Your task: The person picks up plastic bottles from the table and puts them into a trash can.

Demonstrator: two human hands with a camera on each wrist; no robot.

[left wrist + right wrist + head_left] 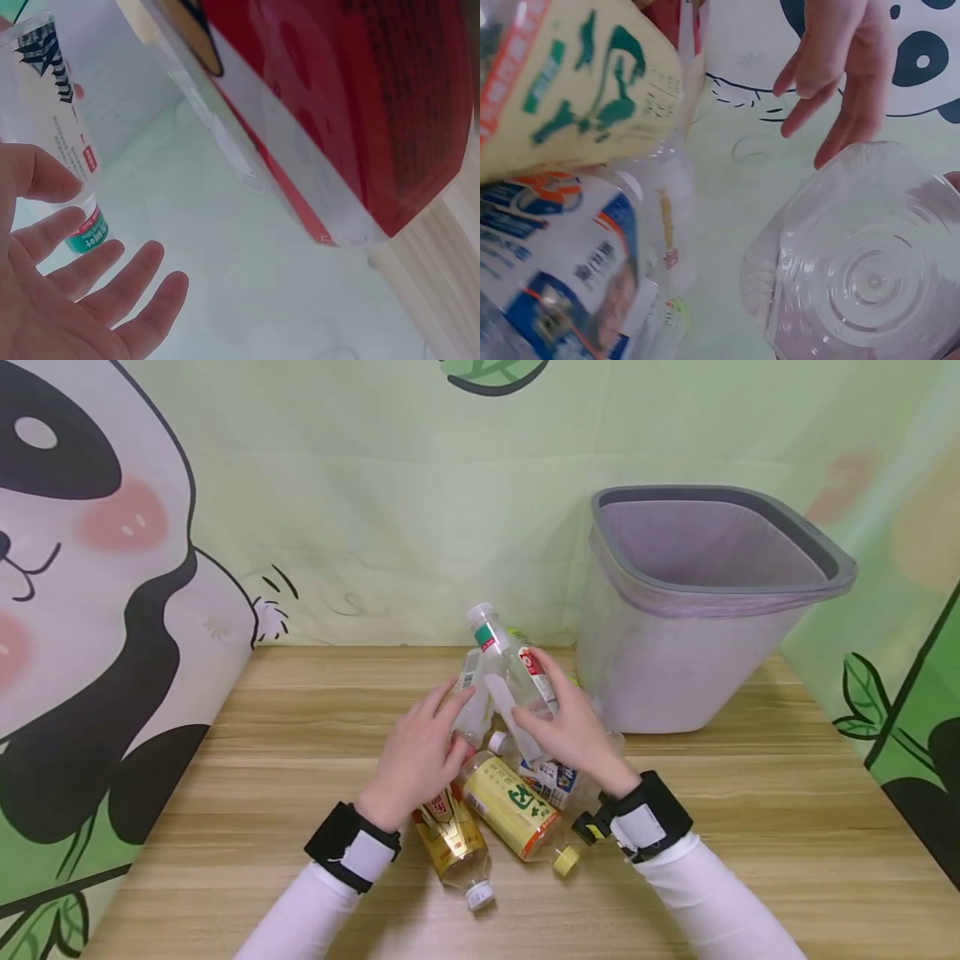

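My right hand (573,727) grips a clear empty plastic bottle (512,675) with a white, red and green label, tilted with its neck away from me. Its ribbed base faces the right wrist view. Beside it my left hand (416,747) hovers over the pile, fingers spread and slightly bent, holding nothing. Beneath the hands lie a bottle with a yellow label (512,806), a bottle with a red and gold label (452,835) and a bottle with a blue and white label (551,779). Another clear bottle (472,720) lies behind the left fingertips, partly hidden.
A grey-rimmed waste bin (652,668) with a liner stands at the back right of the wooden table (285,760). Close behind the table hangs a green cloth backdrop (390,527) printed with a panda.
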